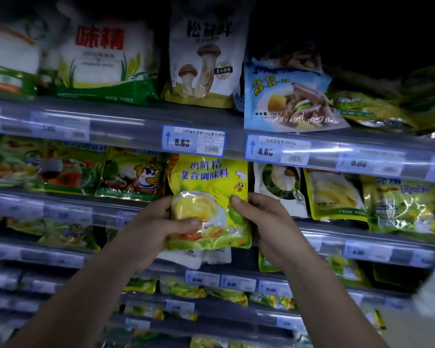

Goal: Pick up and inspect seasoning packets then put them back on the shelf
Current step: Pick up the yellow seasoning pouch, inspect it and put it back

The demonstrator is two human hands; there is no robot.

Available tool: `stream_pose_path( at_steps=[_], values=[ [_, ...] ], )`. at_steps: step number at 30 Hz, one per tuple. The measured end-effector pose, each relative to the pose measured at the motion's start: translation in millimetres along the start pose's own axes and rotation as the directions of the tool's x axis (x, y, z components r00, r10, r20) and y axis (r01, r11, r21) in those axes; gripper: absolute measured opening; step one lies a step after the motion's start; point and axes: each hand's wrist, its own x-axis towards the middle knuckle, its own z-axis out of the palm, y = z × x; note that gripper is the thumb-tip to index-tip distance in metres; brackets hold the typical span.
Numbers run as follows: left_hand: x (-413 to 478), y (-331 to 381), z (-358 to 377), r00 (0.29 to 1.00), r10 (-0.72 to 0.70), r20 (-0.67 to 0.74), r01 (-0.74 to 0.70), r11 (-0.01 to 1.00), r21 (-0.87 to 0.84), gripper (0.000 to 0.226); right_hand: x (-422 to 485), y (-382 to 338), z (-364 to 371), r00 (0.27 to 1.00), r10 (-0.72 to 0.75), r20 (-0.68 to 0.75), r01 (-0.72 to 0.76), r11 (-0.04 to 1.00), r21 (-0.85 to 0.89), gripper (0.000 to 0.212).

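Note:
A yellow seasoning packet [206,187] with a chick cartoon and a bowl picture is held upright in front of the second shelf [68,209]. My left hand [148,232] grips its lower left edge, thumb across the front. My right hand [266,219] grips its right edge, thumb on the front. The packet's top reaches just under the price rail of the upper shelf [126,126]. Its back is hidden.
The upper shelf holds a white-and-green packet [103,61], a mushroom packet [206,54] and a blue packet [286,96]. Beside the held packet stand a yellow duck packet [133,177] and a white packet [281,189]. Price tags [194,141] line the rails. Lower shelves hold several more packets.

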Motion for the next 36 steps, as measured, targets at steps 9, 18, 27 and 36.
stream_pose_path(
  at_steps=[9,18,27,36],
  values=[
    [-25,-3,-5,0.992,0.002,-0.126,-0.007,0.999,-0.042,0.022,-35,18,7,0.999,0.005,0.039,-0.003,0.998,-0.056,0.02],
    [-30,-7,8,0.997,-0.024,0.071,0.034,0.99,-0.138,0.009,-59,21,-6,1.0,-0.016,-0.013,0.017,0.999,0.052,0.027],
    [-18,14,31,0.949,0.253,-0.187,-0.258,0.966,-0.003,0.004,-67,24,-13,1.0,-0.006,-0.003,0.006,1.0,-0.022,0.016],
    [-15,10,51,0.997,0.046,-0.06,-0.066,0.916,-0.397,0.031,-62,21,-33,1.0,-0.008,0.011,0.007,0.996,0.093,0.015]
  ],
)
